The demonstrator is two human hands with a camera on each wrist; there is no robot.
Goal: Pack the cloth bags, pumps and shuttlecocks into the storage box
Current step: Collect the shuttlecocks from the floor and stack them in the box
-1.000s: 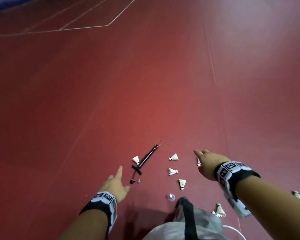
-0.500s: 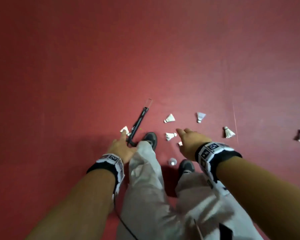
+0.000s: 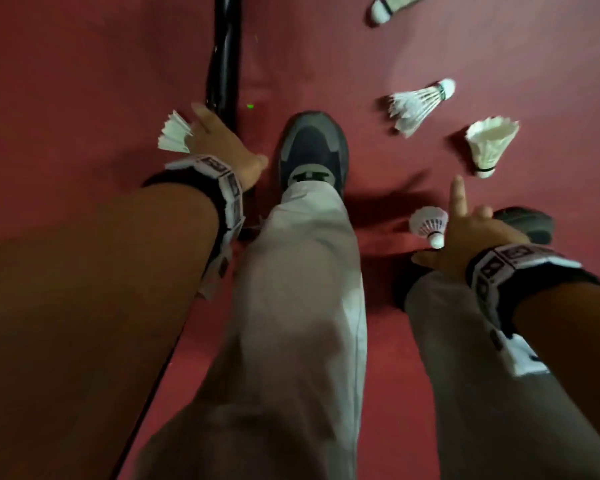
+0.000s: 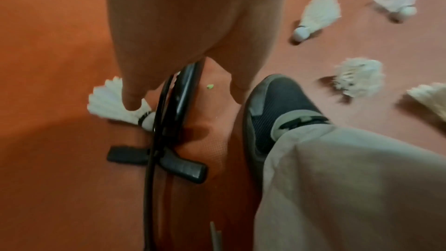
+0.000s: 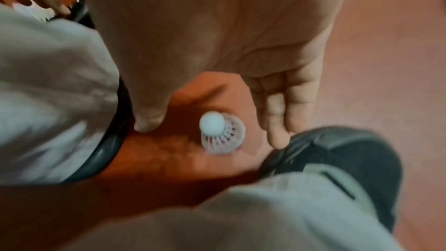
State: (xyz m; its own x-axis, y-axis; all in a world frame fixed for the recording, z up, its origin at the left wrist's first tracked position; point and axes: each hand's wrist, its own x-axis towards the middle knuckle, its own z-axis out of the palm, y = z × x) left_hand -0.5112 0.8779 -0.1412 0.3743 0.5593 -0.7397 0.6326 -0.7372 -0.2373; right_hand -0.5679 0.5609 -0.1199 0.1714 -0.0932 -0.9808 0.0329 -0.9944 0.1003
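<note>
Right wrist view is showing the right hand (image 5: pixel 217 49) spread open over an upright shuttlecock (image 5: pixel 220 133) standing cork-up on the red floor (image 3: pixel 84 81) beside the shoe (image 5: pixel 337 159), thumb and fingers (image 5: pixel 277 121) on either side, not yet touching. To do this well, the pinch should be closing on the cork, not the fragile skirt. Farther out, the left hand (image 3: pixel 222 140) is lying open over the black pump (image 4: pixel 178 93), one fingertip on a feathered shuttlecock (image 4: pixel 108 100); both should be gathered in one grip. Beyond, loose shuttlecocks (image 3: pixel 418 103) are lying well apart. Storage box is not in view. Compared with half a second ago, the head is dropping much closer and both hands are reaching floor level.
</note>
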